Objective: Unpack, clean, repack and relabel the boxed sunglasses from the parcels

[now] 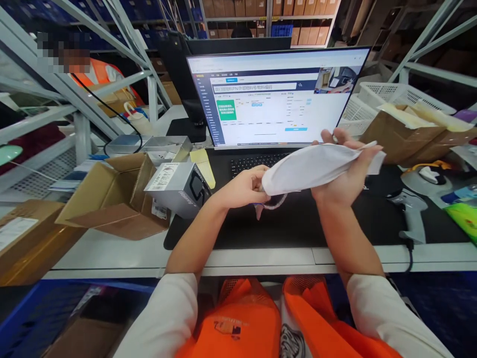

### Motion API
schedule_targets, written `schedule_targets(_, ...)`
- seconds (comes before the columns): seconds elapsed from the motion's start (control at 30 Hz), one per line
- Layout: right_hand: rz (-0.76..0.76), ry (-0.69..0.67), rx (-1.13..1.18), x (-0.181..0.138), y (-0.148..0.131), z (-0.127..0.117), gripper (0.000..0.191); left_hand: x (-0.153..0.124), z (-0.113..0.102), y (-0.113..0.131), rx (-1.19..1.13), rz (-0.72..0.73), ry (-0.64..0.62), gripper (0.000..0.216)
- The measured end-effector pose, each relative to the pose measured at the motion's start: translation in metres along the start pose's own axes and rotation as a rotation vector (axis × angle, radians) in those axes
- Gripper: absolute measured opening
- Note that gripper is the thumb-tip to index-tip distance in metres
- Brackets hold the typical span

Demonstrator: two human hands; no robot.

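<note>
Two hands are clamped on one white pouch (313, 168), raised over a black desk mat (276, 231): the left hand (244, 189) pinches its left end, the right hand (345, 171) grips its right. A loop (278, 203) hangs below the left hand, its attachment unclear. The pouch hides part of one keyboard (257, 163), before one lit monitor (268, 107). Left: one grey box (177, 191) and one open carton (112, 199); another carton (26, 233) is cut off by the frame. Right: one barcode scanner (413, 219). A co-worker (112, 74) is partly hidden behind metal struts (130, 82).
</note>
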State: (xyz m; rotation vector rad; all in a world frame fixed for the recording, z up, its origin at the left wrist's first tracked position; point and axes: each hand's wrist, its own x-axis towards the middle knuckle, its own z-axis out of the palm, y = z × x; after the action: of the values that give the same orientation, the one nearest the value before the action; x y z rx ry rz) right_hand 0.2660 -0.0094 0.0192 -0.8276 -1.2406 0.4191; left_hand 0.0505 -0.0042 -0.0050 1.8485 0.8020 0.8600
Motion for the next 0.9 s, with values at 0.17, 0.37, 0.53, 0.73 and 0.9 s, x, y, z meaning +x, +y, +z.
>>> schedule_targets(0.17,-0.088,0.023,0.018,-0.008,0.015,0.007,0.070,0.002,-0.003,-0.014,-0.299,0.007,-0.017,0.060)
schedule_targets(0.37,-0.261,0.105,0.026,-0.009,0.014,-0.012,0.051,0.007,0.000,-0.009,-0.224,0.005,0.097,0.055)
schedule_targets(0.53,-0.319,0.146,-0.201,-0.009,0.025,-0.019,0.059,0.008,0.010,-0.001,0.203,0.147,0.250,0.029)
schedule_targets(0.73,-0.402,0.034,-0.179,-0.013,0.030,-0.020,0.057,0.010,0.017,-0.009,0.242,0.125,0.315,0.031)
schedule_targets(0.9,-0.217,-0.138,-0.060,-0.016,0.018,-0.007,0.065,0.010,0.011,-0.014,0.153,0.125,0.242,0.049)
